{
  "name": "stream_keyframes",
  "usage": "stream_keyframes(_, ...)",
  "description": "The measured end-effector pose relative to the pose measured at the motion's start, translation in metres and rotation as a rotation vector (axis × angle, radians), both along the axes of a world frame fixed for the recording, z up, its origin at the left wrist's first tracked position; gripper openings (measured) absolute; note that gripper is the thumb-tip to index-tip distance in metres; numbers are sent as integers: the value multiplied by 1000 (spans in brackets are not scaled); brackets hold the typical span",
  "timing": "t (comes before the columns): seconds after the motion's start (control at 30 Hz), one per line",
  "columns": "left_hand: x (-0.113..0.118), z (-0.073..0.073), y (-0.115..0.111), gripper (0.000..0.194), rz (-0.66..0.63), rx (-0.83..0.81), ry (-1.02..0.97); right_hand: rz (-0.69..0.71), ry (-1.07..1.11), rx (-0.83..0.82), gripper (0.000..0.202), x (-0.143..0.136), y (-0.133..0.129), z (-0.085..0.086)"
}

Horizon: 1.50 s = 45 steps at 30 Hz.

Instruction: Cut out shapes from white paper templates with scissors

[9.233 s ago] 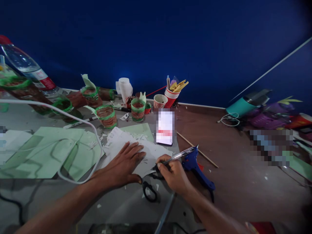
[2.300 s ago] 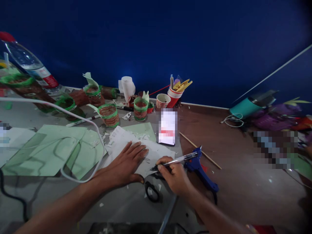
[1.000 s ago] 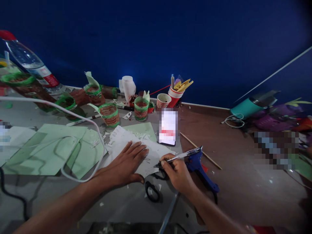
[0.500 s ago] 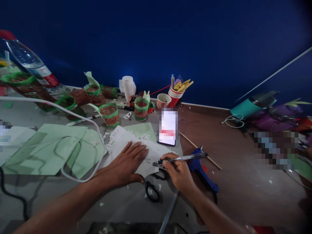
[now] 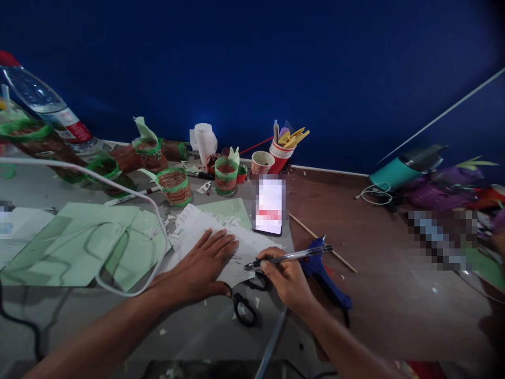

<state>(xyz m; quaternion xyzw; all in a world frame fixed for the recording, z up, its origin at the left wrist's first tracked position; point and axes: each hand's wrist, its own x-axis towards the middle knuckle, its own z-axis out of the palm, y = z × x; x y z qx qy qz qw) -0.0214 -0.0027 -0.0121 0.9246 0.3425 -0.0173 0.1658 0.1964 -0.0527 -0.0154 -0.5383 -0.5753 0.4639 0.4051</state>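
Observation:
My left hand (image 5: 205,263) lies flat on a sheet of white paper (image 5: 252,239), fingers stretched out and thumb apart. In my right hand (image 5: 286,276) a clear-barrelled pen (image 5: 295,255) is gripped, its dark tip pointing left, at the paper close to some pen strokes. Whether the tip touches the sheet I cannot tell. Black-handled scissors (image 5: 244,310) lie partly under the paper's lower edge, their blades hidden. Beyond the paper stands or lies a lit phone (image 5: 270,205). A blue glue gun (image 5: 325,276) rests just right of my right hand.
Several brown-and-green decorated cups (image 5: 173,187) stand at the back left, near a tilted plastic bottle (image 5: 47,100). Green paper sheets (image 5: 74,245) lie left under a white cable (image 5: 155,210). Right are a wooden stick (image 5: 323,242) and a teal tumbler (image 5: 402,171). Red-white cups (image 5: 281,158) hold yellow tools.
The whole view has shifted slightly left. My right hand and the pen tip have barely moved over the paper; my left hand stays flat on it.

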Motion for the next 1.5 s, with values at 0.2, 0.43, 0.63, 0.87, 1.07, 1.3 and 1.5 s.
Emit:
stream_keyframes(0.2,-1,-5,0,95,3,19,-26,17,-56,40,12,-2,0,4)
stream_keyframes(0.43,-2,-7,0,97,7,31,-39,35,-92,50,13,-3,0,5)
stream_keyframes(0.63,-1,-7,-1,95,12,34,-55,80,-170,122,13,-2,1,3)
stream_keyframes(0.87,-2,-9,-1,94,15,33,-63,103,-190,151,14,-4,1,4)
stream_keyframes(1.07,-2,-7,0,94,7,30,-55,81,-148,130,14,-3,2,5)
stream_keyframes(1.3,-2,-7,-1,96,-1,29,-10,46,-121,87,13,-3,1,3)
stream_keyframes(1.5,-3,-7,0,96,-2,41,-16,22,-105,73,13,-3,1,0)
